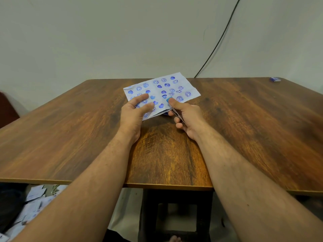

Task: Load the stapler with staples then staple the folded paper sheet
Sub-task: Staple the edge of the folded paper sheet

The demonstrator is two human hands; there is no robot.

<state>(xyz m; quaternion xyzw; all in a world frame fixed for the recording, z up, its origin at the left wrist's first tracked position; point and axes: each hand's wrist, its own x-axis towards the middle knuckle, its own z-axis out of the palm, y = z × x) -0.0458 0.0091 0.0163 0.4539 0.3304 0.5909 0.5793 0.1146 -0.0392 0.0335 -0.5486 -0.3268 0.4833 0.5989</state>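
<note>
Two bare hands meet mid-way across the broad brown wood-grain table (70, 137), where the folded pale paper sheet stamped with blue hearts and smileys (166, 88) lies flat. Left hand (134, 112) rests spread-fingered on its near corner, probably pinning it. Right hand (185, 116) wraps the small blue-and-metal stapler (169, 100), clamped over the sheet's near edge, thumb on top. At the far right corner sits a small blue box (275, 79), likely staples.

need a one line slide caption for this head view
Right hand closes a small stapler on the near edge of the blue-stamped folded paper, left hand steadying it on the wooden table.
</note>
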